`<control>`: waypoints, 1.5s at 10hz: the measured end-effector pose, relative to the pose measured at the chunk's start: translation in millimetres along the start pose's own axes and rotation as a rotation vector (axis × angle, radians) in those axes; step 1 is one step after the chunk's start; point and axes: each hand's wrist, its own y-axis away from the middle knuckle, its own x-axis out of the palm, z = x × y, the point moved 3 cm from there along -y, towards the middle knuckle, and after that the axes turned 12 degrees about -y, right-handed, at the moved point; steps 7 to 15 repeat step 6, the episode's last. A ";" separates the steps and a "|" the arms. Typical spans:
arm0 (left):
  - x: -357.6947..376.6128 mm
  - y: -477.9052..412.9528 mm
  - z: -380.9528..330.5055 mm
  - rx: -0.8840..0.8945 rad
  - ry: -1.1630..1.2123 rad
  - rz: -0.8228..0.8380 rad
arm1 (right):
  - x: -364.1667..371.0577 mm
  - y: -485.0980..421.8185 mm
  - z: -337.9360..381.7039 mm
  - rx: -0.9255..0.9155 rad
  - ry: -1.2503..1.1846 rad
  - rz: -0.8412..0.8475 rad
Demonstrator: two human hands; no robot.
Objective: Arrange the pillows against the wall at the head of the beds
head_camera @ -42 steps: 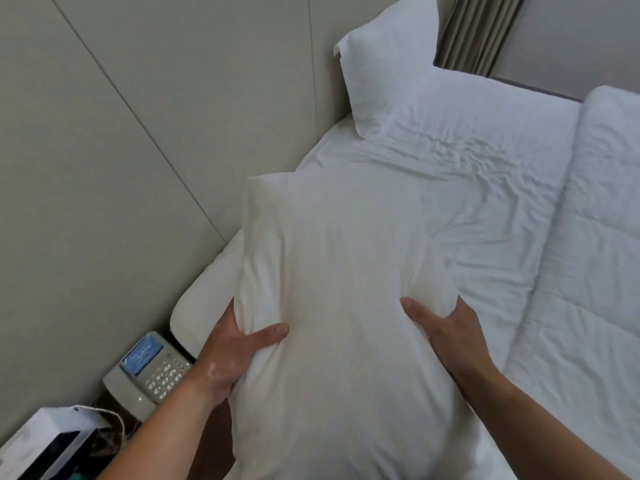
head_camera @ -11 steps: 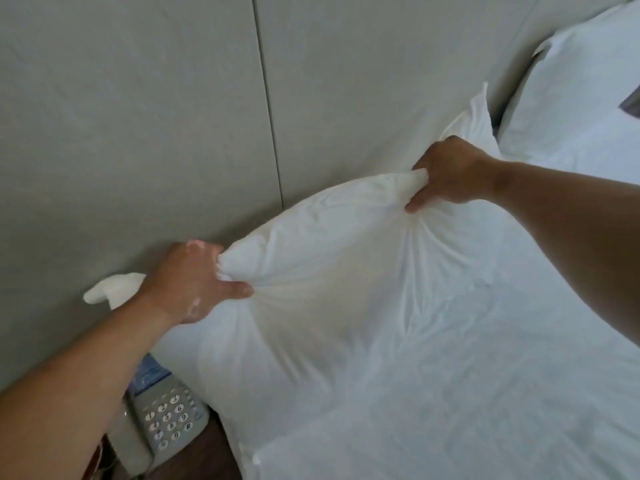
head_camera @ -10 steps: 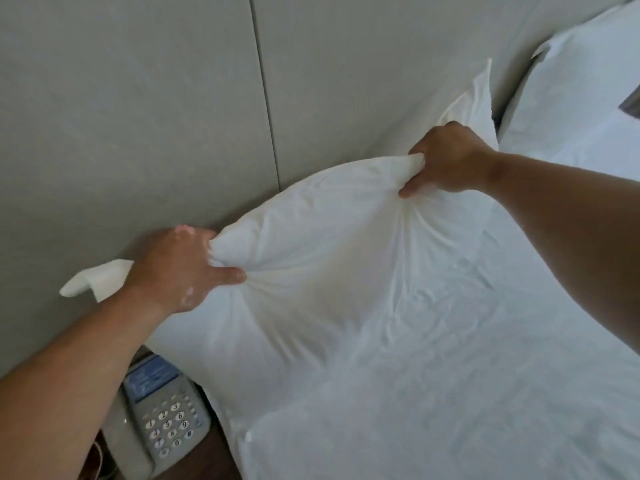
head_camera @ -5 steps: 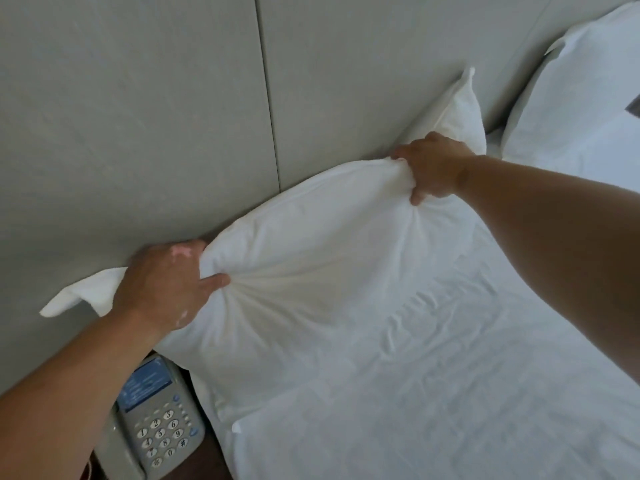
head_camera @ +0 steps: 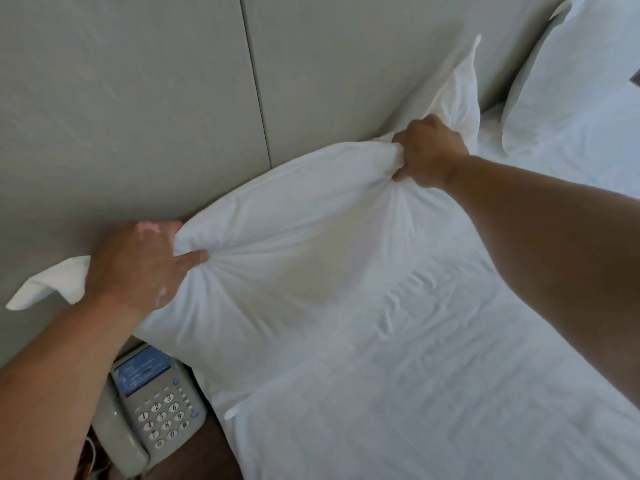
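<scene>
A white pillow (head_camera: 294,244) stands along the grey padded wall (head_camera: 138,98) at the head of the bed, its top edge leaning against the wall. My left hand (head_camera: 135,265) pinches its upper left corner, with the case's loose flap sticking out past my wrist. My right hand (head_camera: 427,150) grips the upper right part of the top edge, the fabric bunched in my fist. A second white pillow (head_camera: 571,71) leans against the wall at the top right.
The bed's white sheet (head_camera: 433,375) is wrinkled and fills the lower right. A grey telephone (head_camera: 152,403) with a keypad sits on a dark nightstand at the lower left, close to the bed's edge and under the pillow's corner.
Over the last second both hands have pushed the pillow back and down so it rests closer against the wall. Four seconds ago I was holding it by its sides over the bed.
</scene>
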 end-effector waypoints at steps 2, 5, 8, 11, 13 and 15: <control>10.4 -13.3 9.2 -0.067 0.045 0.119 | -3.0 -15.8 5.4 -0.026 0.052 0.059; -7.1 -1.1 10.0 -0.082 -0.005 0.231 | -44.2 9.0 -26.8 0.084 -0.116 -0.191; -20.4 8.8 8.0 -0.102 -0.007 0.223 | -54.0 39.7 -38.0 0.117 -0.221 -0.220; -20.4 8.8 8.0 -0.102 -0.007 0.223 | -54.0 39.7 -38.0 0.117 -0.221 -0.220; -20.4 8.8 8.0 -0.102 -0.007 0.223 | -54.0 39.7 -38.0 0.117 -0.221 -0.220; -20.4 8.8 8.0 -0.102 -0.007 0.223 | -54.0 39.7 -38.0 0.117 -0.221 -0.220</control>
